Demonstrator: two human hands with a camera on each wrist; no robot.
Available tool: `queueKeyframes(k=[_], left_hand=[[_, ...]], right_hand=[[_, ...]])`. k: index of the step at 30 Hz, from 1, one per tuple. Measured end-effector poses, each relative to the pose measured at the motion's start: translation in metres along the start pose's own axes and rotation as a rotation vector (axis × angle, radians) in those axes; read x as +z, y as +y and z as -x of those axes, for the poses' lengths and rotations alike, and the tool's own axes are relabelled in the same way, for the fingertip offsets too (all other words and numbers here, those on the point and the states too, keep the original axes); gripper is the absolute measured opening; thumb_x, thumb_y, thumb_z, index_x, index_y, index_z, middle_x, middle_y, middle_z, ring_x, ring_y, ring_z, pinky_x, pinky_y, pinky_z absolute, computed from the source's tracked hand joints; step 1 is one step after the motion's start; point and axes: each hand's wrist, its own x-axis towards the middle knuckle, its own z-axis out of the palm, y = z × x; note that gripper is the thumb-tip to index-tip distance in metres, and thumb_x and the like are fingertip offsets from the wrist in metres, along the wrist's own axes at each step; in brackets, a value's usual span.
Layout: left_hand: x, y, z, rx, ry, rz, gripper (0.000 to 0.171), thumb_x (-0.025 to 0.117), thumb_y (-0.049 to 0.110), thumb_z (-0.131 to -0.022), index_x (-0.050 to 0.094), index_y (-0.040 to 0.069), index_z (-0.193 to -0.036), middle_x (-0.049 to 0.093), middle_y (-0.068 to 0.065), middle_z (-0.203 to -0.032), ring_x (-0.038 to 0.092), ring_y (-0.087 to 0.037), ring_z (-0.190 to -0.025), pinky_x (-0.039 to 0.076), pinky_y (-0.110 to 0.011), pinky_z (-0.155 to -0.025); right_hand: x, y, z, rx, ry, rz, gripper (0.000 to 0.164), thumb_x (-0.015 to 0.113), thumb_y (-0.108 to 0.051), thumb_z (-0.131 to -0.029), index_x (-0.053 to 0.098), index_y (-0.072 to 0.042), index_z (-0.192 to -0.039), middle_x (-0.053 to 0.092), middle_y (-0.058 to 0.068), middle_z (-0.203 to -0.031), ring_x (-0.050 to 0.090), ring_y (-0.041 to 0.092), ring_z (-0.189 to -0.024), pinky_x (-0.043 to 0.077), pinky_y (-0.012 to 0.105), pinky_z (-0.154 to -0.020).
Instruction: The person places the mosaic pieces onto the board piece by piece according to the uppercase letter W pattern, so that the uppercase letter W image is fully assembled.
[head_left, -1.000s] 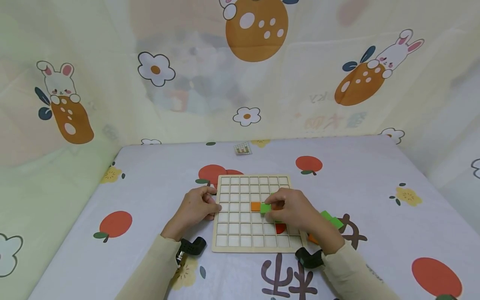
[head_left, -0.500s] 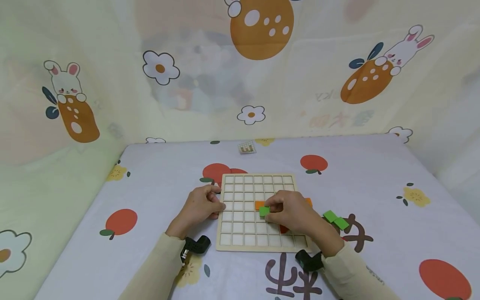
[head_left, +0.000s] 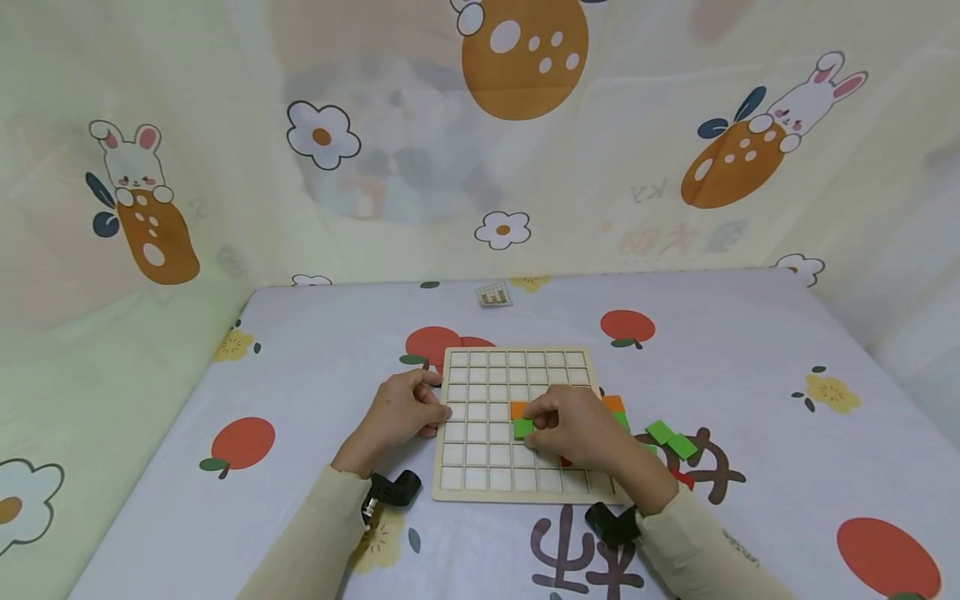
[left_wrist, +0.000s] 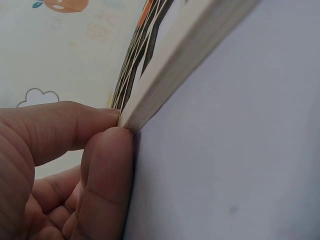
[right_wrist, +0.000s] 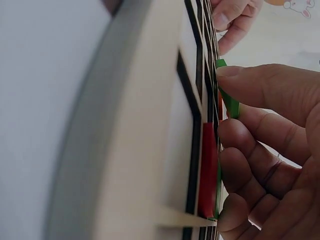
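A pale wooden grid board (head_left: pixel 477 432) lies flat on the table. At its left edge is my left hand (head_left: pixel 397 414); the left wrist view shows thumb and index finger pinching the board's rim (left_wrist: pixel 150 102). Over the board's middle, my right hand (head_left: pixel 581 425) pinches a green square tile (head_left: pixel 522 429) between thumb and fingers. In the right wrist view that green tile (right_wrist: pixel 230 102) is tilted against the grid. An orange tile (head_left: pixel 518 409) sits in a cell just beyond it. A red tile (right_wrist: pixel 208 170) rests in the grid under my hand, mostly hidden in the head view.
Loose green tiles (head_left: pixel 671 440) lie right of the board, with a bit of red (head_left: pixel 683 479) near my right wrist. Orange (head_left: pixel 613 403) and green pieces show at the board's right edge. A small patterned card (head_left: pixel 494 295) lies at the back. Printed cloth hangs behind.
My right hand has shifted slightly left with the green tile, which now sits just in front of the orange tile. The left hand stays at the board's edge.
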Motion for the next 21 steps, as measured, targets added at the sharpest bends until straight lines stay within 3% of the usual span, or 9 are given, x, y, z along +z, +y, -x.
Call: queueKeyframes(k=[21], left_hand=[[0.0004,-0.0012,-0.0003,-0.020,0.005,0.017,0.047,0.080,0.003,-0.087,0.064,0.000,-0.131,0.066,-0.007,-0.083,0.065,-0.015,-0.060,0.058,-0.026,-0.058]], right_hand=[[0.0027,-0.0007,-0.0024,0.006,-0.008,0.047,0.018,0.084,-0.005,-0.080,0.080,-0.008,-0.097,0.061,-0.005,-0.079,0.056,0.013,-0.075,0.050,0.030,-0.069]])
